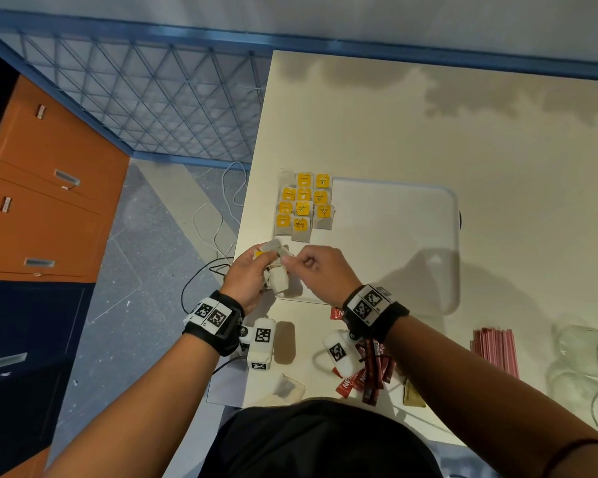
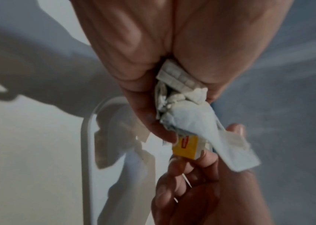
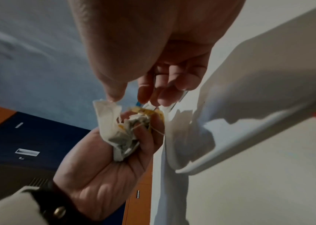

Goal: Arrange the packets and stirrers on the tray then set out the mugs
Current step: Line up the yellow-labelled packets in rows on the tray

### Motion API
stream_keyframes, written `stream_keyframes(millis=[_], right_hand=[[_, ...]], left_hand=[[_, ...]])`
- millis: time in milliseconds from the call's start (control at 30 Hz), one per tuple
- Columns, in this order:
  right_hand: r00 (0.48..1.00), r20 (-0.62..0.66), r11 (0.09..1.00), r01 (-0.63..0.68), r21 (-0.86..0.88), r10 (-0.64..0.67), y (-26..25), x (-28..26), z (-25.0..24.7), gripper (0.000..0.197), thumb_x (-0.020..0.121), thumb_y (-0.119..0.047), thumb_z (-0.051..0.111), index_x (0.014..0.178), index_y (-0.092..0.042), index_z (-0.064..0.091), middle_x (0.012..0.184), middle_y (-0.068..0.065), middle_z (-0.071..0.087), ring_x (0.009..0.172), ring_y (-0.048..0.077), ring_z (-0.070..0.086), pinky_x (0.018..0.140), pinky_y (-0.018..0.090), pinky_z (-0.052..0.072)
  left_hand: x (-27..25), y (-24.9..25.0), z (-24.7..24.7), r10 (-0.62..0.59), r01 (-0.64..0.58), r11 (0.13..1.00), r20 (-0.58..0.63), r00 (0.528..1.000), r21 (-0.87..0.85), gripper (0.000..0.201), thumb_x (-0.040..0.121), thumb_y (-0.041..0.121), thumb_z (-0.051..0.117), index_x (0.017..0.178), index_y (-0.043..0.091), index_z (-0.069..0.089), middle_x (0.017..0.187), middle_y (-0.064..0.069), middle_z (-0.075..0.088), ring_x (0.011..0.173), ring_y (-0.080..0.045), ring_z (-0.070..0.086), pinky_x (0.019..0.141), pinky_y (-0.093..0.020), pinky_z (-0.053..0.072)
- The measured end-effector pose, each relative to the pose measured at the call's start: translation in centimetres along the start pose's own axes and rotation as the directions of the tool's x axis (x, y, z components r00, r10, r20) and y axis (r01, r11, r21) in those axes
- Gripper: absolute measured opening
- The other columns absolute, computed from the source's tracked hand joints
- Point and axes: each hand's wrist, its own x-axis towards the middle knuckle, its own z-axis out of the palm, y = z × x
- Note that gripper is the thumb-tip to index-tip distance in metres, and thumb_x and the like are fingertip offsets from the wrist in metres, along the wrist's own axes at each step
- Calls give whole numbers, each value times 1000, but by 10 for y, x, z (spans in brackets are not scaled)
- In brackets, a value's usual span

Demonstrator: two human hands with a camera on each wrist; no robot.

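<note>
My left hand (image 1: 261,267) grips a crumpled bunch of tea bags (image 1: 277,276) at the table's left edge, just before the white tray (image 1: 394,236). My right hand (image 1: 299,262) meets it and pinches one tea bag out of the bunch (image 3: 122,132). In the left wrist view a yellow tag (image 2: 186,147) and a white tea bag (image 2: 236,153) stick out of the left hand (image 2: 153,124). Several yellow-tagged tea bags (image 1: 302,205) lie in rows on the tray's left part. Red stirrers (image 1: 494,350) and glass mugs (image 1: 587,353) sit on the table at the right.
Red coffee sachets (image 1: 370,370) lie in a heap under my right wrist. A loose tea bag (image 1: 287,386) and a yellowish packet (image 1: 413,395) rest near the table's front edge. Orange and dark cabinets (image 1: 49,201) and cables on the floor are to the left.
</note>
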Motion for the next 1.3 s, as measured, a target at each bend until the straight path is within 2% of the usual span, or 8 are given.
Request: stream_keyframes(millis=[267, 500, 667, 733, 867, 967, 1067, 1300], right_hand=[[996, 92, 1000, -12, -27, 15, 8, -25, 2, 62, 76, -91, 49, 79, -31, 68, 73, -9, 72, 71, 12, 67, 75, 45, 58], [996, 88, 1000, -9, 28, 6, 12, -27, 10, 23, 92, -42, 73, 78, -26, 64, 72, 2, 73, 69, 16, 74, 67, 36, 58], [997, 84, 999, -4, 37, 1, 11, -26, 5, 15, 95, -35, 69, 82, -28, 65, 76, -5, 68, 71, 13, 68, 70, 36, 56], [997, 80, 997, -5, 71, 0, 9, -25, 1, 13, 97, -32, 67, 91, -21, 68, 81, -6, 69, 71, 12, 65, 71, 38, 58], [998, 58, 988, -32, 148, 24, 3, -23, -13, 8, 101, -24, 61, 98, -17, 65, 88, 5, 72, 69, 13, 71, 59, 22, 51], [998, -19, 990, -55, 127, 58, 4, -18, -19, 7, 100, -25, 59, 97, -31, 62, 86, 12, 71, 65, 14, 73, 61, 42, 56], [994, -68, 988, -74, 138, 84, 3, -15, -22, 14, 100, -24, 57, 95, -36, 61, 89, 15, 68, 62, 15, 73, 65, 49, 57], [993, 79, 968, -101, 230, 85, -6, -19, -22, 31, 105, -8, 45, 117, -9, 73, 74, 1, 70, 58, -1, 64, 55, 13, 46]], left_hand=[[-4, -6, 9, -10, 10, 1000, 9, 1000, 25, 26, 102, 12, 51, 123, 6, 63, 109, -17, 72, 88, -25, 71, 65, -31, 57], [-2, -13, 14, -58, 58, 998, -12, 998, 3, 27, 101, 13, 52, 125, 6, 63, 115, -20, 70, 95, -29, 68, 77, -36, 57], [-2, -10, 13, -65, 65, 998, -27, 998, 6, 27, 100, 13, 53, 123, 6, 65, 116, -21, 71, 97, -30, 69, 86, -43, 55], [-2, -7, 12, -48, 49, 999, -23, 999, 24, 23, 99, 8, 52, 117, 7, 67, 110, -18, 73, 94, -29, 70, 84, -42, 56], [-4, -2, 10, -47, 48, 998, -9, 999, 52, 22, 97, 3, 52, 112, 10, 67, 97, -13, 73, 80, -28, 71, 65, -39, 60], [-7, 1, 11, -28, 29, 997, -5, 1000, 69, 21, 97, -2, 51, 114, 5, 61, 83, -15, 68, 59, -24, 67, 51, -32, 56], [-9, 0, 12, 13, -15, 995, 27, 1000, 96, 24, 96, -6, 52, 116, 3, 60, 85, -18, 68, 64, -30, 68, 51, -36, 57], [-12, -2, 14, 40, -58, 979, 95, 995, 194, 24, 93, -3, 58, 112, 9, 67, 84, -11, 70, 67, -26, 67, 62, -36, 57]])
